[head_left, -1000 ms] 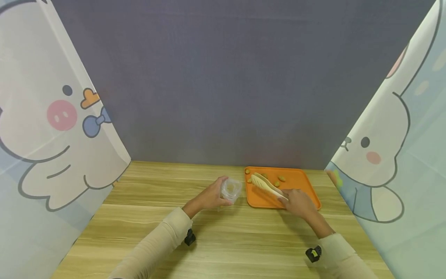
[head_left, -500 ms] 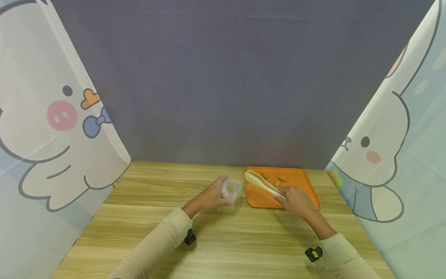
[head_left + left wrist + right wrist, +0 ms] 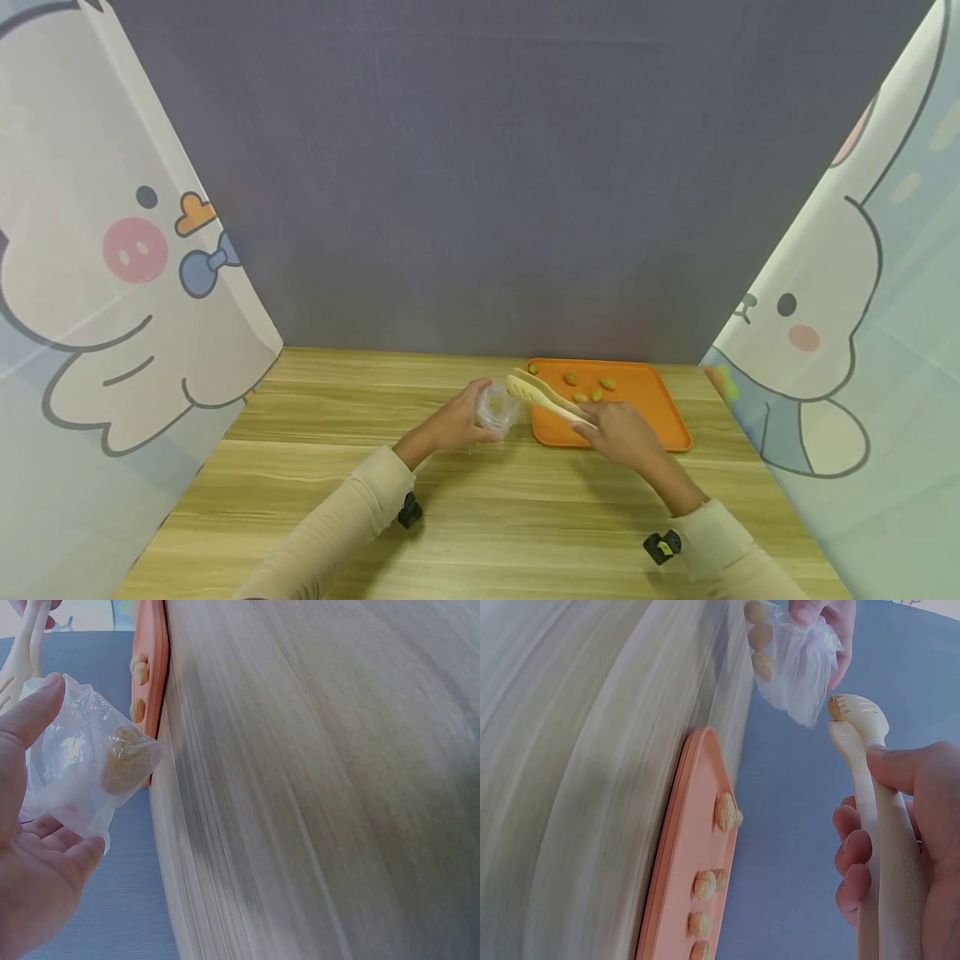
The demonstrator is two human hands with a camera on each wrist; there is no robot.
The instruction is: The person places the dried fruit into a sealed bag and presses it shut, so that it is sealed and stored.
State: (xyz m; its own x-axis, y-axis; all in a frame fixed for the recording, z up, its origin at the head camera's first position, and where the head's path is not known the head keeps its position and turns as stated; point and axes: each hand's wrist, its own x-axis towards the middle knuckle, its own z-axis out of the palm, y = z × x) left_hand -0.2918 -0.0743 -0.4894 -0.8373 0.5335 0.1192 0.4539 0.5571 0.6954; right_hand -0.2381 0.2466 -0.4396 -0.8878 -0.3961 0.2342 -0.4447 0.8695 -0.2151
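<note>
My left hand (image 3: 453, 421) grips a clear plastic bag (image 3: 498, 410), its mouth spread between thumb and fingers. Through the film, several walnuts show at the bottom of the bag in the right wrist view. My right hand (image 3: 622, 433) holds cream-coloured tongs (image 3: 551, 402) by the handles, thumb on one arm and fingers round the other. A walnut (image 3: 835, 709) is pinched between the tongs' tips. In the head view those tips are at the right side of the bag's mouth. More walnuts (image 3: 705, 884) lie on an orange tray (image 3: 645, 412).
The tray stands at the back right of the wooden table (image 3: 480, 508), close to the grey back panel (image 3: 480, 208). Cartoon-printed panels (image 3: 810, 375) flank the table on both sides.
My right hand has carried the tongs leftward, from above the tray to beside the bag's mouth. More walnuts on the tray are uncovered. The left hand and bag stay put.
</note>
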